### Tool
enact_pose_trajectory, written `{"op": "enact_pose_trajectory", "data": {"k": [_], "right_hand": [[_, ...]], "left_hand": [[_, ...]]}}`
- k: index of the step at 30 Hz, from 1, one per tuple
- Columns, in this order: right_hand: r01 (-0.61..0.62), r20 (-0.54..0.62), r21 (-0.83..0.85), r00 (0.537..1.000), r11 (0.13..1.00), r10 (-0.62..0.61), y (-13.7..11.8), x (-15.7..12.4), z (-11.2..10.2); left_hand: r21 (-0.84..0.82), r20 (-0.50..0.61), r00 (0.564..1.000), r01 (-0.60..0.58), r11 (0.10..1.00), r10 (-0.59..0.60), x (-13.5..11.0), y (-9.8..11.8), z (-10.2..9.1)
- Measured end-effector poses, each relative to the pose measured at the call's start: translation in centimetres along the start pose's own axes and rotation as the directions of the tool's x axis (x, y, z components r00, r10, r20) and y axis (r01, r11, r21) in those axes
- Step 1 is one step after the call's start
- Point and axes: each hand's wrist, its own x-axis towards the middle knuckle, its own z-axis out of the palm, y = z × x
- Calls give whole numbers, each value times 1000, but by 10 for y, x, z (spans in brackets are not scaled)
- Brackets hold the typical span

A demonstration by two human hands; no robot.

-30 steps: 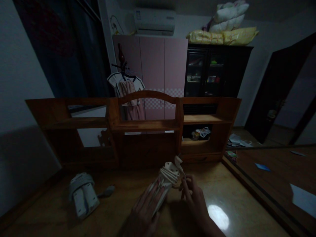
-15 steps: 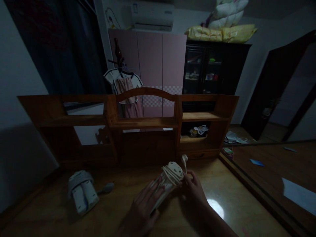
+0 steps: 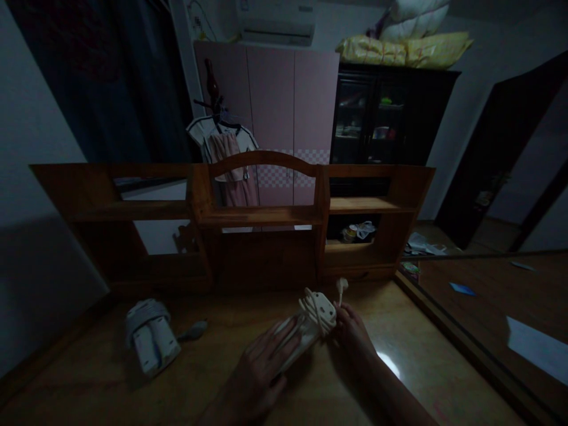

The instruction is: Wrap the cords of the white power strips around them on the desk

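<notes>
A white power strip (image 3: 327, 309) with its cord wound around one end lies at a slant over the wooden desk. My left hand (image 3: 266, 364) is closed on the strip's near part, fingers across its top. At the far end, my right hand (image 3: 350, 324) pinches the cord close to the plug (image 3: 341, 285), which sticks up above the fingers. To the left lies a second white power strip (image 3: 154, 343), its grey cord wrapped round it. That strip's grey plug (image 3: 194, 331) rests on the desk beside it.
A wooden shelf unit (image 3: 261, 218) with several compartments stands along the desk's back edge. A raised wooden edge (image 3: 444, 319) runs down the right side. Beyond it, papers (image 3: 539, 349) lie on a brown surface. A wall bounds the left.
My two hands and the held power strip have shifted slightly right. The plug has moved right with them. The view has tilted a little downward; the other strip stays in place.
</notes>
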Motion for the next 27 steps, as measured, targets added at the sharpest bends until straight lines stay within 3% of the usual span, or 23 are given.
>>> {"op": "enact_pose_trajectory", "data": {"k": [10,27], "right_hand": [[-2,-9,42,1000,999,2,-6,2,-1],[-19,-3,100,1000,995,20,-10,6,-2]], "left_hand": [[-23,-2,999,52,998,-52,-1,4,2],[-34,23,1000,-16,999,17,-1,4,-4]]}}
